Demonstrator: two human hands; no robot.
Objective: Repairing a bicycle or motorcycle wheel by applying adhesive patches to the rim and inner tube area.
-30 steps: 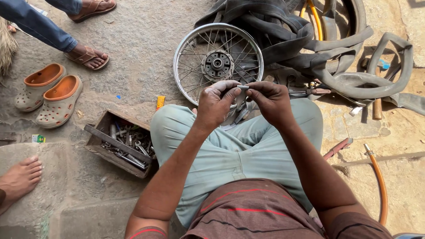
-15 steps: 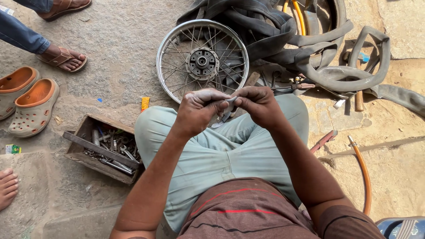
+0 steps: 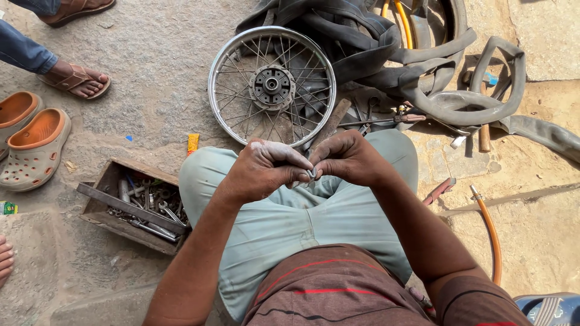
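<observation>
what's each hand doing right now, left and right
Left hand: closed, pinching a small metal part.
Right hand: closed, pinching the same part.

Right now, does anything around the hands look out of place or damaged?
Nothing looks broken. The spoked wheel lies flat on the ground without a tyre, and loose black inner tubes sprawl in a tangle beside it.

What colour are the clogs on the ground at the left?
The clogs are beige outside with orange insides, seen best in the head view.
</observation>
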